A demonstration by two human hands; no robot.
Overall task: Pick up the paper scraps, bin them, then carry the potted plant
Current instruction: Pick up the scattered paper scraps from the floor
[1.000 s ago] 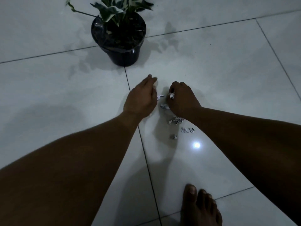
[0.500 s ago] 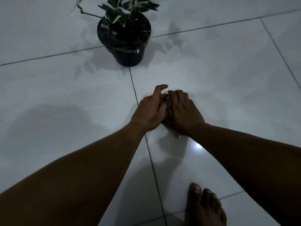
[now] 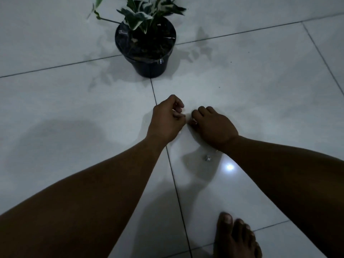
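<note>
Fingers curled on both hands, low over the floor tile [image 3: 260,94]. Left hand [image 3: 166,121] is bunched, fingertips tucked inward; a pale bit shows at its heel, so it looks to be holding gathered paper scraps, though the contents are mostly hidden. Right hand [image 3: 214,125] is knuckles-up, fingers bent down with a white sliver at the fingertips [image 3: 194,119]; likely pinching scraps too, but can't confirm how much. Hands just beside each other, a narrow gap between.

Key relation: one loose paper scrap [image 3: 207,157] lies on the tile behind the hands, toward the person, just beside the right wrist and near the bright light reflection [image 3: 229,167]. A tinier fleck sits close under the right forearm. Scrap is a small crumpled bit, no clear long axis. Right hand is nearer; it would need to draw back toward the body to reach it.

Potted plant [image 3: 147,43] stands upright ahead of the hands, well apart, on the grout crossing. No bin in view. Bare foot [image 3: 236,239] at bottom edge.

Versus half a second ago: hands were pressed together over the pile, now separated and clenched. Versus a second ago: the scatter of scraps between the hands and the reflection is mostly gone, one visible piece left.
</note>
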